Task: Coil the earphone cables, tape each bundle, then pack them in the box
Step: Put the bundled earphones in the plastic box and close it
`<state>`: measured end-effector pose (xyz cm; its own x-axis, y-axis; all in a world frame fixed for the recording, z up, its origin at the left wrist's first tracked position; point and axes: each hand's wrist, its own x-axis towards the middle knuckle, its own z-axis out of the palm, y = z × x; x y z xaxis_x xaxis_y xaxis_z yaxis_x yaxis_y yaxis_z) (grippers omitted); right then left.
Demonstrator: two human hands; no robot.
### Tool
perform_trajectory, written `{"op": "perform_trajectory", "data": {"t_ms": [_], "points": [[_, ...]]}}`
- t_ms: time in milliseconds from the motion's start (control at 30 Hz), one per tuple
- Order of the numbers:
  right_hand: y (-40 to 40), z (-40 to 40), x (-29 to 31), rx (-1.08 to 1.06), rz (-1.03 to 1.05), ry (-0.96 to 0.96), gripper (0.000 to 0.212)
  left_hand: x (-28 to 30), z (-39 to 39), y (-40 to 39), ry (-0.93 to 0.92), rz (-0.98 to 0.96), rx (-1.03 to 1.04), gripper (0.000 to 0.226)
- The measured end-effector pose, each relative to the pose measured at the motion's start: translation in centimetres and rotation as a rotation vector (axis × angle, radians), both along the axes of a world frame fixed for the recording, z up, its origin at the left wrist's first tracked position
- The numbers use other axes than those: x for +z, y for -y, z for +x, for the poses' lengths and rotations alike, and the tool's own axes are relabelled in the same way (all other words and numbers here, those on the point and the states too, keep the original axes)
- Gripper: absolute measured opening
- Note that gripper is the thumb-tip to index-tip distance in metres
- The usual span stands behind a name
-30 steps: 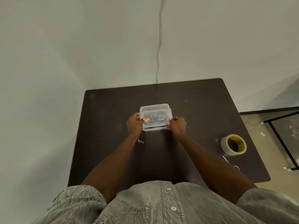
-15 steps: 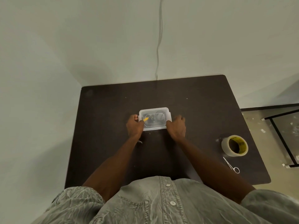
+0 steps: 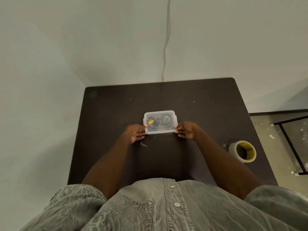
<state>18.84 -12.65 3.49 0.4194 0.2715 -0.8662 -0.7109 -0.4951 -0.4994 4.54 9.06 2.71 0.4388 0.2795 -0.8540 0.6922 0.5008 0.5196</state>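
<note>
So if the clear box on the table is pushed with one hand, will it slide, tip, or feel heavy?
The clear box looks low and flat-bottomed, so it would probably slide on the smooth dark table, not tip. It likely feels light: thin plastic, only coiled cables inside.

Hands (image 3: 136, 134) now open beside box (image 3: 160, 122)

A clear box (image 3: 160, 122) with its lid on sits on a dark table (image 3: 116, 110) at the frame's centre, dark coiled cables (image 3: 162, 120) and a yellow tag showing through the plastic. The left hand (image 3: 136, 133) and the right hand (image 3: 187, 131) flank its lower corners, fingers straight, tips touching the box's sides. A tape roll (image 3: 242, 151) lies at the table's right, well apart from the box, and a small scrap (image 3: 143, 144) just below the left hand.
</note>
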Motion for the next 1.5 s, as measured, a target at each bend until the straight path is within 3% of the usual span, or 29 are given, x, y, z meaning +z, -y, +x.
{"op": "perform_trajectory", "data": {"t_ms": [100,200,367,533,700,800,867,933,1033,1167,1333,1500], "points": [[0.5,0.0,-0.4,-0.017,-0.004,0.034,0.012,-0.3,0.0,0.2,0.012,0.022,0.057,0.013],[0.3,-0.5,-0.8,-0.051,-0.05,0.21,0.013,-0.3,0.1,0.9,0.069,0.115,0.127,0.017],[-0.3,-3.3,-1.0,-0.018,-0.126,0.603,0.007,-1.3,-0.4,3.2,0.126,0.477,0.229,0.012],[-0.4,-5.9,-1.0,0.209,-0.252,0.974,0.015,-0.9,-0.8,5.8,0.077,0.997,-0.021,0.022],[-0.4,-5.2,-1.3,0.444,-0.329,1.039,0.022,-0.9,-0.5,5.1,-0.002,1.191,-0.336,0.024],[-0.3,-5.4,-0.9,0.477,-0.336,1.088,0.023,-0.8,-0.3,4.1,0.012,1.101,-0.333,0.021],[-0.5,-5.8,-0.7,0.454,-0.34,1.045,0.024,-0.4,0.1,3.3,0.022,0.882,-0.185,0.023],[-1.0,-6.1,-0.2,0.345,-0.29,0.964,0.024,0.1,0.3,2.4,0.003,0.576,-0.058,0.05],[-2.3,-6.8,1.1,0.315,-0.152,0.959,0.022,0.9,-0.6,1.1,0.014,0.337,-0.005,0.035],[-4.5,-8.7,2.4,0.342,-0.082,0.89,0.036,1.4,-4.1,0.2,0.088,0.219,0.352,0.028],[-8.5,-12.8,2.0,0.493,-0.055,0.858,0.044,-0.5,-11.5,-1.3,0.126,0.167,0.873,0.042],[-11.4,-17.5,2.2,0.692,-0.124,0.869,0.047,-0.5,-17.8,-2.2,0.124,0.202,1.082,0.044]]}}
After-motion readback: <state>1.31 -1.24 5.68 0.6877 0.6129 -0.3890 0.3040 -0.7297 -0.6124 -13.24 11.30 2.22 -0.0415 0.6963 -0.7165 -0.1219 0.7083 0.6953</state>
